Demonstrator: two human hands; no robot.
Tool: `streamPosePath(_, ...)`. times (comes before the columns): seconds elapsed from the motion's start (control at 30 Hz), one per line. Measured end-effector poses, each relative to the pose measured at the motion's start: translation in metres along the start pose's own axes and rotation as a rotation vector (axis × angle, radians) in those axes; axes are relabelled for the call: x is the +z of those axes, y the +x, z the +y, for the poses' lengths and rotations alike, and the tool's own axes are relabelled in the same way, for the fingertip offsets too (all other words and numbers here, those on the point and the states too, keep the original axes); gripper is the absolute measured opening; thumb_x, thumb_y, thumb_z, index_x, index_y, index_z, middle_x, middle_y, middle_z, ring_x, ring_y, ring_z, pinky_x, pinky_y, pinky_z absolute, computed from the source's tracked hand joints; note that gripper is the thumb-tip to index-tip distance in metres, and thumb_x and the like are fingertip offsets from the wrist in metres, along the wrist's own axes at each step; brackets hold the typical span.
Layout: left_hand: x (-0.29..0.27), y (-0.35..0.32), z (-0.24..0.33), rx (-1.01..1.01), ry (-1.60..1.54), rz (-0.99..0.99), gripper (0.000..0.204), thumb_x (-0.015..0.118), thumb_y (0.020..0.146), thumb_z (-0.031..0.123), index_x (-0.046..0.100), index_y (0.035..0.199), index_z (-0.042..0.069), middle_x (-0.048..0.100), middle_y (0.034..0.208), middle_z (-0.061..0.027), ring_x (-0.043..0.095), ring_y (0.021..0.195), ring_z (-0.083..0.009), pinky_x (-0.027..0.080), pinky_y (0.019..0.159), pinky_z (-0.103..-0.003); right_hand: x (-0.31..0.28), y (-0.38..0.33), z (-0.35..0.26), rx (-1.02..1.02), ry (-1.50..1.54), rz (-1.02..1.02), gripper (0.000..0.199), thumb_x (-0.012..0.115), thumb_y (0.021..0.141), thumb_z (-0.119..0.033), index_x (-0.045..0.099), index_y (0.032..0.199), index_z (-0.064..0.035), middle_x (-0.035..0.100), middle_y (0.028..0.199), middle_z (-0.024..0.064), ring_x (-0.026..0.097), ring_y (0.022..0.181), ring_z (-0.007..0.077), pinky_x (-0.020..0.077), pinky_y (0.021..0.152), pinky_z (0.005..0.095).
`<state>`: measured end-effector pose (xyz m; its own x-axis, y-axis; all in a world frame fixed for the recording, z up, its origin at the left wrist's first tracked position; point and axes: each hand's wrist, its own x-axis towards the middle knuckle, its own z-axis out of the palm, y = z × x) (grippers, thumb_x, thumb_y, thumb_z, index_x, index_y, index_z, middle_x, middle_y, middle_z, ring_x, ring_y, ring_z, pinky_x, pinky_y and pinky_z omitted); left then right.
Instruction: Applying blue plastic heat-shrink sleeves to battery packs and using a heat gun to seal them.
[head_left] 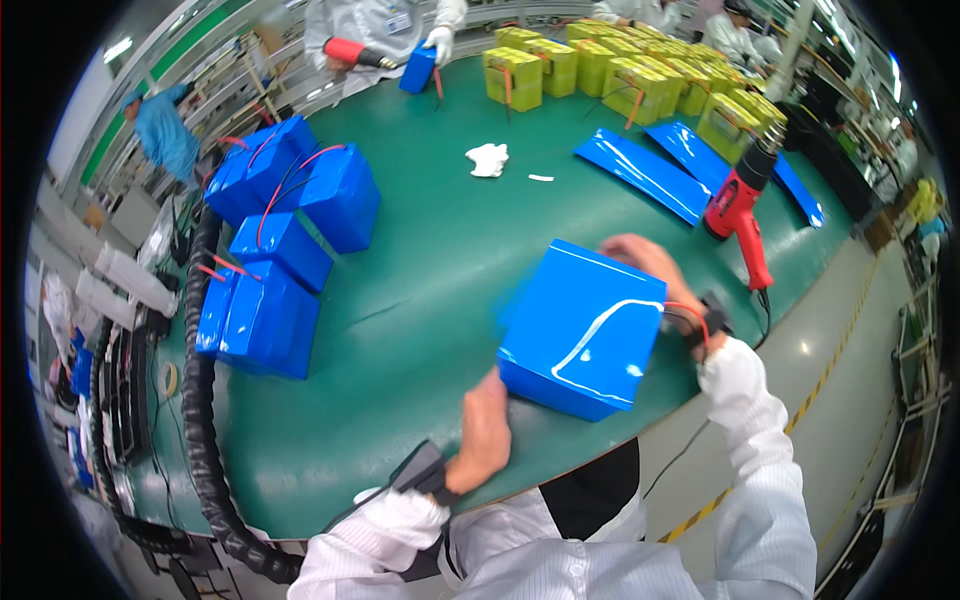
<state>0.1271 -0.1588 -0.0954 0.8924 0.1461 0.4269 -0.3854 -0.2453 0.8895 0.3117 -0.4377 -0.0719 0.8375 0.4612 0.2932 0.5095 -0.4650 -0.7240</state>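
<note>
A blue film-wrapped battery pack is tilted above the near right of the green table, with a white glossy streak on its upper face. At its lower left corner my left hand grips it, the fingers partly hidden underneath. My right hand, slightly blurred, is closed round the far right side, its fingertips out of sight behind the pack. Red and black leads come out of the pack beside my right wrist. Both wrists wear dark bands.
Finished-looking blue packs with leads stand at left. Yellow-green packs fill the far right, near flat blue sleeves and a red heat gun. A crumpled white tissue lies mid-table. Opposite, a gloved co-worker holds a blue pack.
</note>
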Motion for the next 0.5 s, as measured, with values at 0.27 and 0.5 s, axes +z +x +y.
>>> streamPosePath(0.27, -0.016, -0.031, 0.025, -0.001, -0.038, -0.529, 0.054, 0.072, 0.09, 0.012, 0.05, 0.135, -0.006, 0.064, 0.124, -0.0259, 0.069, 0.098, -0.0421, 0.057, 0.085, -0.041, -0.052, -0.143, -0.022, 0.272, 0.357, 0.897, 0.027, 0.047, 0.106, -0.028, 0.058, 0.093, -0.0061, 0.055, 0.089, 0.0018, 0.049, 0.082, 0.0107, 0.0396, 0.076, 0.0271)
streamPosePath(0.5, -0.012, -0.02, 0.015, 0.04, 0.209, -0.646, 0.077, 0.076, 0.086, 0.022, 0.038, 0.145, -0.009, 0.042, 0.15, -0.0305, 0.055, 0.127, -0.0439, 0.051, 0.103, -0.045, 0.018, -0.203, -0.079, 0.389, 0.4, 0.313, 0.05, 0.063, 0.092, -0.029, 0.057, 0.128, 0.0044, 0.062, 0.125, 0.0131, 0.053, 0.123, 0.0208, 0.0381, 0.106, 0.0362)
